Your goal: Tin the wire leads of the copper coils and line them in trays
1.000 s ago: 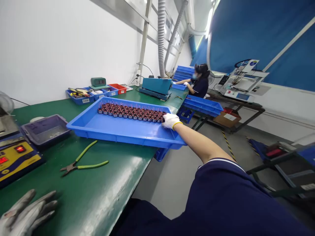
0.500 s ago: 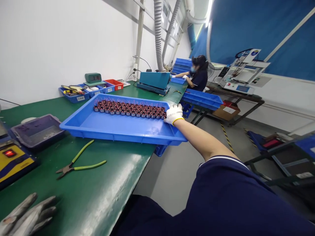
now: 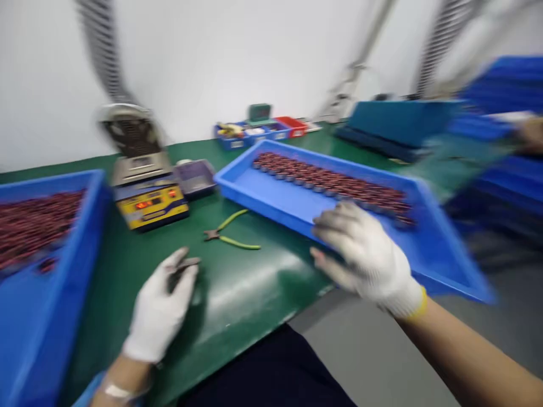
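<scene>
My left hand (image 3: 163,305), in a white glove with dark fingertips, is over the green table (image 3: 229,288), fingers apart and curved, nothing seen between them. My right hand (image 3: 365,254), gloved in white, is in front of the near side of a blue tray (image 3: 275,195), fingers spread and holding nothing. Rows of small parts with red wires (image 3: 331,181) stand along the tray's far side. Green-handled pliers (image 3: 237,232) lie open on the table between the hands. At the far left another blue tray (image 3: 80,249) holds a mass of red-wired parts (image 3: 38,226).
A yellow and blue device (image 3: 153,204) with red digits stands behind my left hand, beside a purple bin (image 3: 197,178). Small blue bins (image 3: 235,141), a red bin (image 3: 292,127) and a teal box (image 3: 403,121) are farther back. A person's blurred arm (image 3: 532,135) shows at the right.
The view has turned left, bringing the left tray and whole device into sight. My right hand has left the right end of the tray. My left hand has moved further into view.
</scene>
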Action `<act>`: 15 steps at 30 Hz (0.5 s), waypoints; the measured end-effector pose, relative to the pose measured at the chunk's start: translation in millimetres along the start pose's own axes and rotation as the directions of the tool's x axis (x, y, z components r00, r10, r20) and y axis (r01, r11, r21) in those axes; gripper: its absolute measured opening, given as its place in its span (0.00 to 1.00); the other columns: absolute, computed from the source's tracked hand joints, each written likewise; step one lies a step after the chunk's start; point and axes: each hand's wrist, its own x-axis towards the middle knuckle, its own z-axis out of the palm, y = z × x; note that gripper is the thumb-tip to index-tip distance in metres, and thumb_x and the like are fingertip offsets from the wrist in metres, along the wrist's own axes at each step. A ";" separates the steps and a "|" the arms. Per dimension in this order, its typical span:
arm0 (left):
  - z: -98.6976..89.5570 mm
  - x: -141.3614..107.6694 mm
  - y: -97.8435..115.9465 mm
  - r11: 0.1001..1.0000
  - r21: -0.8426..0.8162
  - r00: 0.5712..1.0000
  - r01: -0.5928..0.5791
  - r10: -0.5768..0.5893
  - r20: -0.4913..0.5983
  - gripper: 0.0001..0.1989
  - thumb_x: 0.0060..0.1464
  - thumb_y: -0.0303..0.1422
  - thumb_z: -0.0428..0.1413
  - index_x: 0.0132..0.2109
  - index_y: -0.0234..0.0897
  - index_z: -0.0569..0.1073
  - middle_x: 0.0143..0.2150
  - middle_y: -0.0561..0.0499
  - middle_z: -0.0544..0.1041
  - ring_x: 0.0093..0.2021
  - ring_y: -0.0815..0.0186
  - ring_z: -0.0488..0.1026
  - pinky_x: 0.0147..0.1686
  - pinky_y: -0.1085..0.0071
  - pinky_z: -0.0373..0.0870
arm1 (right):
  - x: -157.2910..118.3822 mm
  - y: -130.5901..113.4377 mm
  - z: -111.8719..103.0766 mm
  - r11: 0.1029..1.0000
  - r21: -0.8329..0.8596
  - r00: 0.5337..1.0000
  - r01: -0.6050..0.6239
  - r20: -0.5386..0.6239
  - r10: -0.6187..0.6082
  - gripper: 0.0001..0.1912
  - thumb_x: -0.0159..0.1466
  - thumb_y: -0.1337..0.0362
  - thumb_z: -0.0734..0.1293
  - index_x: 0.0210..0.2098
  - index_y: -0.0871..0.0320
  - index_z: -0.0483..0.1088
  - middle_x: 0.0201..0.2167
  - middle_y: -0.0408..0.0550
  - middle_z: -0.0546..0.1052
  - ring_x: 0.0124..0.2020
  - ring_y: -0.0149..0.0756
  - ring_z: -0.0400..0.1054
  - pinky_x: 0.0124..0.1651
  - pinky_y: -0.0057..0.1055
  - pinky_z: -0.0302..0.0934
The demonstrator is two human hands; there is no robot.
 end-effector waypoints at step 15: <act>-178.0 61.1 -5.7 0.533 0.742 0.897 0.407 -0.385 -0.215 0.28 0.48 0.49 0.53 0.48 0.31 0.72 0.38 0.46 0.78 0.41 0.54 0.75 0.44 0.62 0.70 | 92.6 -105.4 117.3 0.975 0.217 0.981 -0.039 0.193 -0.004 0.28 0.56 0.54 0.65 0.52 0.64 0.65 0.52 0.60 0.66 0.48 0.51 0.61 0.50 0.44 0.55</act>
